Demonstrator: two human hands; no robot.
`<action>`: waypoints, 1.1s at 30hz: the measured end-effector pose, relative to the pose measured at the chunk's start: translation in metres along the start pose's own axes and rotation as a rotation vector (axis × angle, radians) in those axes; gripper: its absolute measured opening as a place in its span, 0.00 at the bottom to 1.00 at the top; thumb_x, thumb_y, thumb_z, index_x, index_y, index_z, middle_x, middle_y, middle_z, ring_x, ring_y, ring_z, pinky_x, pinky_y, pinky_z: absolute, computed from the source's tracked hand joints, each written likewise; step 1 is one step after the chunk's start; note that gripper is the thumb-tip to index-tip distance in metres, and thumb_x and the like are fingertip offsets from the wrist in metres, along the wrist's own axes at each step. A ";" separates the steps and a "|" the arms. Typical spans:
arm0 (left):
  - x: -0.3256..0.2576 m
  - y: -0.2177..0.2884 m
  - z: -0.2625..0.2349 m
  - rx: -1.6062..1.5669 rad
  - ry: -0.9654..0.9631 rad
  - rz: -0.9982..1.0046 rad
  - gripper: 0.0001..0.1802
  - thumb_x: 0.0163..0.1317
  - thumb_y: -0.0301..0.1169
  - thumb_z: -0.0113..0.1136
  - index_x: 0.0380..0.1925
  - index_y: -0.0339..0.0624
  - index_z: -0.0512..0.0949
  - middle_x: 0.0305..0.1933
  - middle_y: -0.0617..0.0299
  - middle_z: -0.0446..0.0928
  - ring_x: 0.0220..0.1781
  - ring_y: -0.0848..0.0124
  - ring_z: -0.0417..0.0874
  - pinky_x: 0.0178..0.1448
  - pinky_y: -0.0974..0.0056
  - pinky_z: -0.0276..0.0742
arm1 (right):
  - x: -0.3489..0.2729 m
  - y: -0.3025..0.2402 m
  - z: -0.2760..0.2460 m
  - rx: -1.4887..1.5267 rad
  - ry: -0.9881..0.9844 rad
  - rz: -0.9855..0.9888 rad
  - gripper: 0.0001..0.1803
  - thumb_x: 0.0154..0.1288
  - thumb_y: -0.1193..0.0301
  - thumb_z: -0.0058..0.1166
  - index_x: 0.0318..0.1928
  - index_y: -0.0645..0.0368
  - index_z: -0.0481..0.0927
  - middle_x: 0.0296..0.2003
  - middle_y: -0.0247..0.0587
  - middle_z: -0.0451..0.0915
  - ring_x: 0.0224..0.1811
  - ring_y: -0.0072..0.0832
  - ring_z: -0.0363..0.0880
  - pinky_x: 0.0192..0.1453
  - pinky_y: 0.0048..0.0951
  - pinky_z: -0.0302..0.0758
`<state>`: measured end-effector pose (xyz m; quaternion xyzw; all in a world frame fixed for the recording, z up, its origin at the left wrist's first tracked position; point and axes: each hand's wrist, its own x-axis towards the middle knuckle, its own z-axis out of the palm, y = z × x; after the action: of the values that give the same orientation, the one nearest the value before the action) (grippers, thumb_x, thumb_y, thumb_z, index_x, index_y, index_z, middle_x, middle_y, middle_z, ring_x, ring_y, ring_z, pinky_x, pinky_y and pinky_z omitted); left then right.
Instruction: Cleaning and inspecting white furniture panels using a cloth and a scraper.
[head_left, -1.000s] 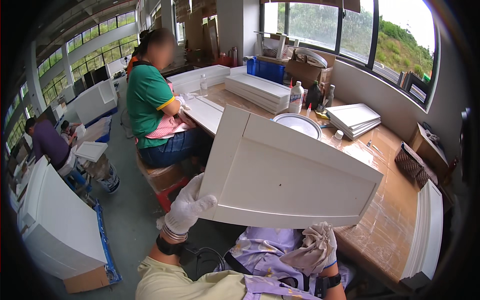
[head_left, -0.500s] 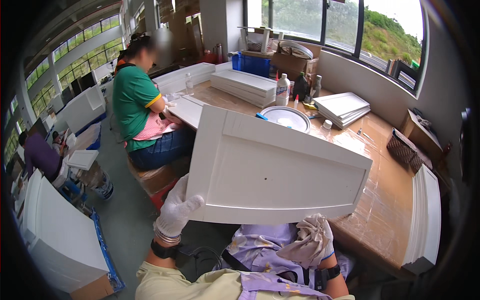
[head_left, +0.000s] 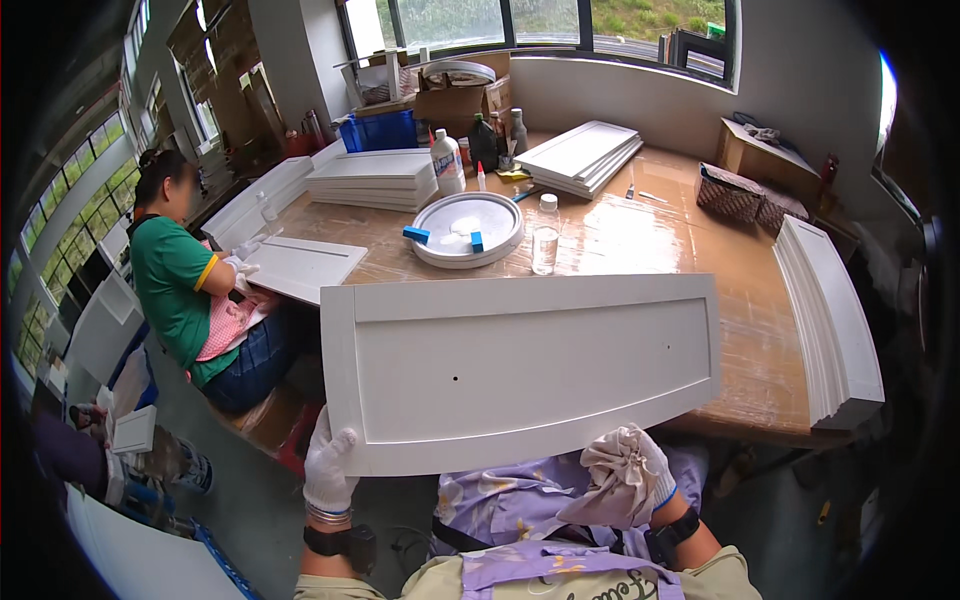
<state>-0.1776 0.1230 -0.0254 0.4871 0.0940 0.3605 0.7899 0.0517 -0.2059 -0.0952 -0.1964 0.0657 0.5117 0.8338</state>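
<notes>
A white cabinet door panel (head_left: 560,365) with a raised frame and two small dark holes is held up in front of me, over the table's near edge. My left hand (head_left: 330,466), in a white glove, grips its lower left corner, thumb on the front face. At the lower right edge, my gloved right hand (head_left: 658,478) is closed on a bunched pale cloth (head_left: 612,468). The cloth is close against the panel's edge; whether it presses there I cannot tell. Most of the right fingers are hidden by the cloth.
The brown-covered table (head_left: 740,330) carries a round white lid (head_left: 468,215) with blue blocks, a clear bottle (head_left: 545,240) and panel stacks (head_left: 585,155), (head_left: 830,320). A co-worker in green (head_left: 175,275) sits at left by another white panel (head_left: 305,265).
The panel has turned to lie more level and face me, coming lower and slightly left. My left hand moved down with it. The view has swung right, and the cloth stays in my right hand.
</notes>
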 end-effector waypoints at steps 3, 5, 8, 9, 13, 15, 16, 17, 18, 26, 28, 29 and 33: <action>0.009 -0.030 0.006 -0.055 -0.066 -0.119 0.28 0.62 0.27 0.57 0.61 0.33 0.62 0.56 0.54 0.72 0.57 0.64 0.75 0.61 0.62 0.71 | -0.017 -0.005 -0.010 0.016 0.117 -0.104 0.20 0.73 0.62 0.35 0.32 0.67 0.71 0.34 0.53 0.74 0.40 0.46 0.75 0.47 0.41 0.76; 0.016 -0.046 0.020 -0.081 -0.102 -0.205 0.27 0.63 0.27 0.54 0.61 0.33 0.62 0.56 0.54 0.72 0.57 0.65 0.75 0.61 0.63 0.71 | -0.030 -0.006 -0.007 0.006 0.178 -0.218 0.19 0.72 0.64 0.36 0.26 0.62 0.66 0.26 0.44 0.67 0.32 0.38 0.68 0.41 0.38 0.74; 0.027 -0.075 0.033 -0.102 -0.158 -0.323 0.26 0.64 0.27 0.52 0.62 0.33 0.62 0.55 0.54 0.73 0.57 0.65 0.75 0.61 0.63 0.71 | -0.046 -0.015 -0.041 0.087 0.137 -0.305 0.18 0.71 0.65 0.37 0.23 0.60 0.64 0.24 0.41 0.65 0.30 0.35 0.64 0.38 0.36 0.71; 0.033 -0.091 0.033 -0.138 -0.191 -0.373 0.26 0.65 0.28 0.51 0.62 0.34 0.62 0.56 0.54 0.73 0.57 0.66 0.75 0.60 0.64 0.71 | -0.050 -0.019 -0.054 0.158 0.078 -0.333 0.18 0.71 0.66 0.37 0.23 0.59 0.63 0.23 0.40 0.65 0.30 0.33 0.63 0.37 0.36 0.70; 0.052 -0.132 0.051 -0.167 -0.296 -0.478 0.26 0.67 0.30 0.50 0.63 0.34 0.60 0.58 0.54 0.70 0.59 0.67 0.74 0.61 0.65 0.70 | -0.059 -0.033 -0.033 0.214 0.146 -0.494 0.16 0.70 0.69 0.38 0.21 0.55 0.60 0.21 0.35 0.60 0.26 0.28 0.59 0.31 0.29 0.66; 0.065 -0.154 0.060 -0.167 -0.363 -0.519 0.26 0.68 0.32 0.50 0.63 0.35 0.60 0.58 0.57 0.71 0.58 0.70 0.73 0.60 0.66 0.70 | -0.058 -0.044 -0.046 0.204 0.085 -0.546 0.16 0.69 0.69 0.38 0.22 0.55 0.60 0.21 0.34 0.59 0.25 0.27 0.59 0.31 0.27 0.65; 0.071 -0.161 0.067 -0.179 -0.374 -0.533 0.26 0.68 0.32 0.51 0.63 0.36 0.61 0.58 0.57 0.71 0.57 0.71 0.74 0.60 0.66 0.71 | -0.057 -0.049 -0.052 0.193 0.022 -0.594 0.16 0.69 0.70 0.38 0.22 0.55 0.60 0.21 0.34 0.58 0.25 0.26 0.58 0.30 0.26 0.65; 0.076 -0.172 0.069 -0.149 -0.408 -0.556 0.26 0.67 0.32 0.51 0.63 0.36 0.61 0.58 0.58 0.71 0.57 0.71 0.74 0.60 0.66 0.71 | -0.057 -0.055 -0.059 0.059 0.238 -0.655 0.16 0.70 0.70 0.38 0.21 0.55 0.60 0.21 0.33 0.58 0.24 0.26 0.57 0.30 0.25 0.64; 0.082 -0.182 0.069 -0.118 -0.437 -0.576 0.26 0.67 0.31 0.51 0.63 0.37 0.61 0.58 0.58 0.71 0.57 0.71 0.74 0.60 0.66 0.70 | -0.054 -0.055 -0.051 0.059 0.237 -0.652 0.16 0.70 0.70 0.38 0.21 0.55 0.60 0.21 0.33 0.58 0.24 0.26 0.57 0.30 0.25 0.64; 0.082 -0.268 0.014 0.045 -0.399 -0.625 0.21 0.69 0.37 0.48 0.59 0.41 0.68 0.57 0.60 0.74 0.56 0.68 0.75 0.61 0.62 0.69 | -0.052 -0.057 -0.082 0.274 0.286 -0.438 0.17 0.70 0.70 0.37 0.21 0.54 0.59 0.21 0.33 0.57 0.25 0.26 0.56 0.31 0.27 0.63; 0.080 -0.244 0.035 -0.089 -0.378 -0.750 0.20 0.69 0.37 0.47 0.58 0.41 0.69 0.56 0.59 0.75 0.56 0.68 0.76 0.61 0.63 0.69 | -0.051 -0.057 -0.093 0.271 0.347 -0.461 0.16 0.69 0.70 0.37 0.20 0.53 0.59 0.20 0.33 0.57 0.25 0.26 0.55 0.31 0.27 0.62; 0.081 -0.245 0.033 -0.091 -0.369 -0.754 0.20 0.69 0.37 0.47 0.58 0.41 0.69 0.56 0.59 0.75 0.56 0.68 0.76 0.61 0.63 0.69 | -0.050 -0.057 -0.091 0.301 0.265 -0.465 0.16 0.68 0.70 0.37 0.20 0.53 0.59 0.20 0.33 0.57 0.25 0.26 0.55 0.31 0.27 0.62; 0.083 -0.256 0.012 -0.263 -0.306 -0.813 0.20 0.71 0.37 0.44 0.56 0.38 0.71 0.55 0.58 0.77 0.55 0.68 0.77 0.62 0.63 0.70 | -0.047 -0.064 -0.094 0.255 0.316 -0.421 0.17 0.67 0.69 0.38 0.19 0.54 0.58 0.20 0.34 0.56 0.26 0.27 0.55 0.31 0.28 0.61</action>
<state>0.0111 0.1016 -0.2167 0.3539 0.1133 -0.0462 0.9272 0.0942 -0.3072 -0.1499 -0.1767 0.2163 0.2780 0.9191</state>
